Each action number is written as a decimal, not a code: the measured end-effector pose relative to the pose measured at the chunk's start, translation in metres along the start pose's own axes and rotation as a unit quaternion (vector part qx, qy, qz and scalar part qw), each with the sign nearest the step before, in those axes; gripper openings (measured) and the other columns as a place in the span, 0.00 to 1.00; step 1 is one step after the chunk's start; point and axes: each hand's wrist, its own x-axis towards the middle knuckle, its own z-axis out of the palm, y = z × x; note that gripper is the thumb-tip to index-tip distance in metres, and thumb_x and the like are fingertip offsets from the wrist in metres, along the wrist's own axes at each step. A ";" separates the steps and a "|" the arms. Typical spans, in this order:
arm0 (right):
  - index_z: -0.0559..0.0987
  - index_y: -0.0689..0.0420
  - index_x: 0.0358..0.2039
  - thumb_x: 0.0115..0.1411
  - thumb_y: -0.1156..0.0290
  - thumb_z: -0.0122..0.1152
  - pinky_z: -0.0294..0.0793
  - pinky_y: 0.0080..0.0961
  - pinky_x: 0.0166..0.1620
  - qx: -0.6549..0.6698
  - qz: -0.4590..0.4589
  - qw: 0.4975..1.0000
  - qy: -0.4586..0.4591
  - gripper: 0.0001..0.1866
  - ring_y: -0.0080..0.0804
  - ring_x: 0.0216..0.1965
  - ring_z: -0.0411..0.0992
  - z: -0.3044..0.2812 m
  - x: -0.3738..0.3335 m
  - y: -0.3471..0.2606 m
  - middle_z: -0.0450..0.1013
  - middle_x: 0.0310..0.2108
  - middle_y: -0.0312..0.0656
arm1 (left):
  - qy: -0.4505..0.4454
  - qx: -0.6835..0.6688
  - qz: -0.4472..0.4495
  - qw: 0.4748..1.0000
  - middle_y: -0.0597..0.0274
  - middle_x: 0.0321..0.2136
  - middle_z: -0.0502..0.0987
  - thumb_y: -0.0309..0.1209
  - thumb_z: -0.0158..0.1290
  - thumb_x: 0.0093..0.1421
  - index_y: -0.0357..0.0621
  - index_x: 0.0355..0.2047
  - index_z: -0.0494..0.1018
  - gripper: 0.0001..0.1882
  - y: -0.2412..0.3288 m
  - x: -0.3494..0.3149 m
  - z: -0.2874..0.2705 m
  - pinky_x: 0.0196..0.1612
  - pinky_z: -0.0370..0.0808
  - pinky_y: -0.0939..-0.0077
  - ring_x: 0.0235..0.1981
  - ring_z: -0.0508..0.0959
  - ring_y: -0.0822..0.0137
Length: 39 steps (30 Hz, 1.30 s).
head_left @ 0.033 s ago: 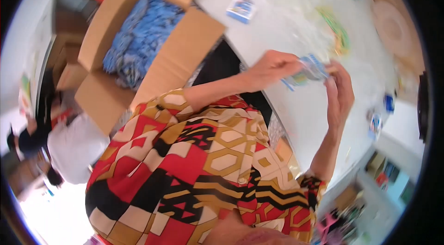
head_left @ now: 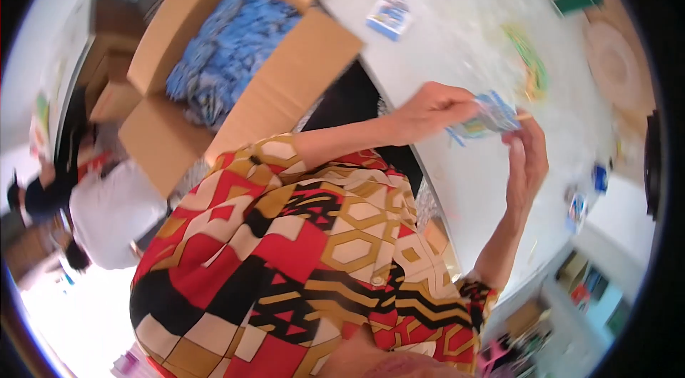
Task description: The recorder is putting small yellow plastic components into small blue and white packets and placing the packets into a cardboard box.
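Observation:
Over the white table, a small see-through plastic packet with blue print is stretched between my two hands. My left hand pinches its left end, fingers bent. At its right end, my right hand has thumb and fingertips closed on the packet. Something greenish shows through the plastic, blurred. Beyond my hands lies a loose bunch of yellow and green strands. Farther off, a small blue-and-white printed box rests on the table.
Left of the table, an open cardboard box holds many blue bundles. A green block lies at the far right, with small blue items near the right edge. A person in white is at the left.
The view has shifted slightly, so the box and table items appear farther right. Both hands keep their grip on the packet, which has tilted a little.

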 end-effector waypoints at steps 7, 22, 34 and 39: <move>0.77 0.65 0.38 0.58 0.78 0.55 0.65 0.19 0.44 0.005 -0.012 0.996 -0.083 0.09 0.23 0.38 0.68 0.007 0.000 0.019 0.74 0.36 0.39 | 0.059 0.068 0.157 0.984 0.58 0.34 0.77 0.28 0.53 0.59 0.35 0.36 0.76 0.09 -0.004 -0.009 0.000 0.34 0.71 0.77 0.32 0.75 0.70; 0.76 0.63 0.39 0.57 0.80 0.55 0.68 0.19 0.40 -0.078 -0.090 0.974 -0.194 0.08 0.23 0.33 0.68 0.061 0.019 0.001 0.73 0.33 0.38 | 0.156 0.237 0.163 0.945 0.62 0.27 0.79 0.26 0.59 0.50 0.42 0.31 0.78 0.06 0.035 -0.063 -0.063 0.30 0.73 0.78 0.26 0.77 0.70; 0.77 0.61 0.39 0.60 0.77 0.54 0.71 0.18 0.36 -0.063 0.019 0.982 -0.175 0.08 0.22 0.31 0.71 0.049 0.019 0.047 0.75 0.30 0.38 | 0.445 0.451 -0.066 0.771 0.67 0.24 0.76 0.21 0.52 0.50 0.37 0.29 0.75 0.06 0.079 -0.290 -0.259 0.34 0.73 0.83 0.28 0.73 0.80; 0.77 0.62 0.39 0.61 0.74 0.53 0.72 0.19 0.36 -0.101 0.053 0.976 -0.184 0.08 0.22 0.31 0.71 0.049 0.021 0.053 0.75 0.30 0.39 | 0.453 0.522 -0.152 0.707 0.63 0.21 0.77 0.24 0.53 0.46 0.39 0.25 0.76 0.05 0.060 -0.332 -0.284 0.32 0.73 0.77 0.25 0.76 0.74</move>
